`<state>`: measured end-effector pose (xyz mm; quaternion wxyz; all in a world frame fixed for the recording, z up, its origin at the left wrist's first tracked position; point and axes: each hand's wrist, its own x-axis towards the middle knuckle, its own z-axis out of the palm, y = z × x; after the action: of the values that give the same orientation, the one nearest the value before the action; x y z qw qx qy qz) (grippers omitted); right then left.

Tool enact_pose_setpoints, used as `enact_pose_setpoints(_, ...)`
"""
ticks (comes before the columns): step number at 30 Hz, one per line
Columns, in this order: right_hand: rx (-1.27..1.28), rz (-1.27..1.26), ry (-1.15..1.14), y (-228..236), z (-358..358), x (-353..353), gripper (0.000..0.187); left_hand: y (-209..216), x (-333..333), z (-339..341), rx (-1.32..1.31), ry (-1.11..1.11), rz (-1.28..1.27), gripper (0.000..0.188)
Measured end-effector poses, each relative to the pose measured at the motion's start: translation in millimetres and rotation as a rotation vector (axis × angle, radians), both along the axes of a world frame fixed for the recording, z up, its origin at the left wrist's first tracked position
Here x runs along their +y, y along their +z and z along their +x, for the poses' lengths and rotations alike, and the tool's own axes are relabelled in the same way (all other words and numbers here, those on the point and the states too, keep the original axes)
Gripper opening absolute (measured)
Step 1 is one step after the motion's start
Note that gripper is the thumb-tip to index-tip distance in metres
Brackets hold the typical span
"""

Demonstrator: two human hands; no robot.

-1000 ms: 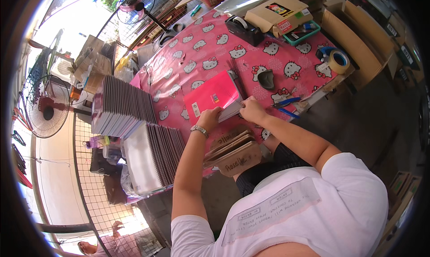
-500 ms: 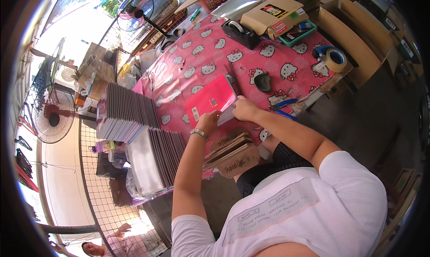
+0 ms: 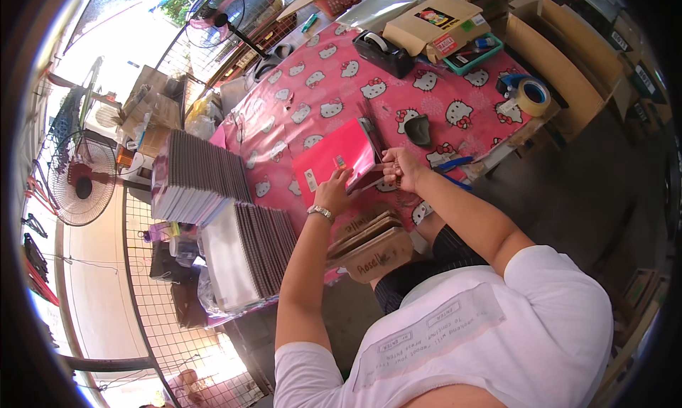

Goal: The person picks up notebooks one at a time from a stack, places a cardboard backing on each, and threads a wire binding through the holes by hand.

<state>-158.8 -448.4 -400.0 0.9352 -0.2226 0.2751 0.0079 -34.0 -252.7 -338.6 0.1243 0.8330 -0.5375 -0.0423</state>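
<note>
A pink-covered notebook (image 3: 330,148) lies at a slant on the table in front of me, its dark bound edge to the right. My left hand (image 3: 334,193) is closed on its near edge, the fingertips against the cover. By the notebook's near right corner is my right hand (image 3: 402,169), its fingers curled inward; whatever they pinch is too small to make out. Blue-handled pliers (image 3: 455,164) rest just right of that hand. Beyond them sits a dark grey, scoop-shaped piece (image 3: 418,129).
Tall stacks of spiral-bound notebooks (image 3: 259,248) stand at the left. Upright brown boards (image 3: 373,255) are at the near edge. A tape dispenser (image 3: 383,52), cardboard box (image 3: 433,24), green tray (image 3: 474,56) and tape rolls (image 3: 533,95) line the far right. Fans (image 3: 84,188) stand leftward.
My right hand has drawn back to the right from the notebook's near edge, its fingers now more visible. The left hand has shifted slightly on the cover.
</note>
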Motion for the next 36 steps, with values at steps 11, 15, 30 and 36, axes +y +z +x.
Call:
enact_pose_setpoints(11,-0.254,-0.64,0.011,117,-45,-27,0.032,177,15,19,-0.404,0.196,-0.081,0.029)
enact_pose_setpoints(15,-0.296,-0.683,0.002,156,-91,-29,0.037,229,43,-37,-0.389,0.097,-0.024,0.03)
enact_pose_setpoints(30,-0.526,-1.523,-0.157,102,-122,81,0.045,115,19,-147,-0.227,0.26,-0.183,0.017)
enact_pose_setpoints(36,-0.57,-1.411,0.304,149,-109,5,0.025,113,33,-152,-0.287,0.236,-0.198,0.022)
